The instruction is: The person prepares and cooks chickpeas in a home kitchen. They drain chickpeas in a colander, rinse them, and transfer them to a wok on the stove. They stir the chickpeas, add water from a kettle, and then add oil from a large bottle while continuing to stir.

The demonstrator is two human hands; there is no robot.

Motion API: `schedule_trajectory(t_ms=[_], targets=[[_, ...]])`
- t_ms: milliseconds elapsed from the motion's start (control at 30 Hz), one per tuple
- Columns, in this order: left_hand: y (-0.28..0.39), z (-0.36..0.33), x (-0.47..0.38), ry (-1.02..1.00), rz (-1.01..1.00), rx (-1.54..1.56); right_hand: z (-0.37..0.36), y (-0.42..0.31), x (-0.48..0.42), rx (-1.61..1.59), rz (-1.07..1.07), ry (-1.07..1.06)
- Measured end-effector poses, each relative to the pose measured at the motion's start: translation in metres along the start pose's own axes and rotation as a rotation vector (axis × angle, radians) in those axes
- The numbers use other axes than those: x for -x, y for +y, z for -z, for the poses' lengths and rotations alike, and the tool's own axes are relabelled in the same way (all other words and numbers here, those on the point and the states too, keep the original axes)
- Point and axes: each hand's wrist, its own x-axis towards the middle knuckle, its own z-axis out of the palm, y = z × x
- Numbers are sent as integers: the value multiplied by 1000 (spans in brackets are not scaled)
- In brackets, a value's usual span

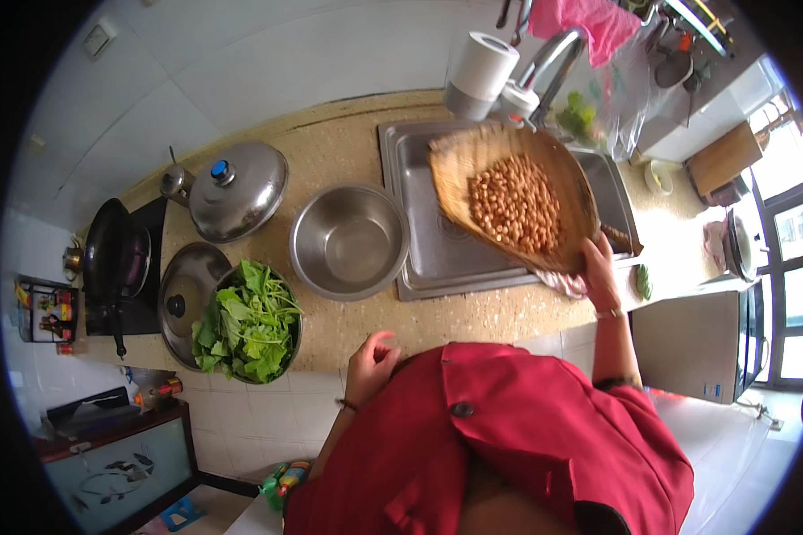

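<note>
My right hand [601, 274] grips the near right rim of a shallow woven winnowing basket [452, 164]. Shelled peanuts [516, 204] lie heaped in the middle of it. The basket is over the stainless steel double sink [421, 267], covering much of both basins. My left hand [373, 364] is at the counter's front edge, its fingers loosely curled and nothing in them. Beyond that hand, just left of the sink, a stainless steel bowl [349, 242] stands with no contents visible. Leafy greens [247, 324] fill a metal bowl to the left.
A domed steel lid [241, 194] and a flat pan lid [186, 294] lie near the black wok [107, 254] on the stove. Above the sink rise a chrome faucet [562, 50] and its white water filter [483, 70]. A pink cloth [589, 27] hangs behind.
</note>
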Motion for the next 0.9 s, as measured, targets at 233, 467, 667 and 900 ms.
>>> schedule_trajectory(t_ms=[233,467,667,900], targets=[[41,1,-15,-39,-181,184,-22,17,15,136,-151,-96],[136,-30,-49,-378,27,680,-47,6,59,78,-209,-151],[164,-45,-64,-287,71,636,-46,4,70,90,-76,-233],[133,-70,-62,-250,16,814,-23,-4,101,130,-36,-354]])
